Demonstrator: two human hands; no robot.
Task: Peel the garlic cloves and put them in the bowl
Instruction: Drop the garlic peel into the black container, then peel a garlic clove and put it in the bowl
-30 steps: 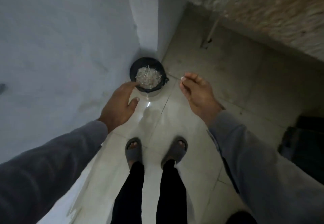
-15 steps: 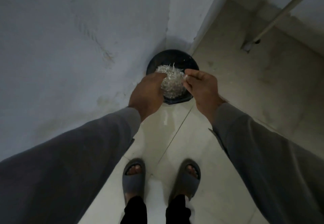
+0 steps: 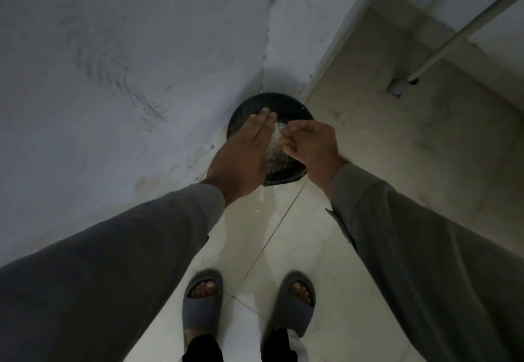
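Note:
A black round bin (image 3: 283, 100) stands on the floor in the wall corner, holding a heap of pale papery garlic skins (image 3: 276, 154). My left hand (image 3: 246, 149) hovers over the bin's left side, fingers straight and together, palm turned toward the right hand. My right hand (image 3: 309, 146) is over the bin's right side with its fingers curled, knuckles up, fingertips close to the left palm. I cannot make out anything held in it. No garlic cloves or bowl are in view.
A rough grey wall (image 3: 127, 78) fills the left. A flexible metal hose (image 3: 453, 35) runs down to the floor at upper right. My feet in grey slippers (image 3: 202, 302) stand on pale tiles, and a few skin scraps (image 3: 258, 211) lie before the bin.
Both hands have come together over the bin. My left hand's fingers straightened and reached farther over it, while my right hand's fingers curled in.

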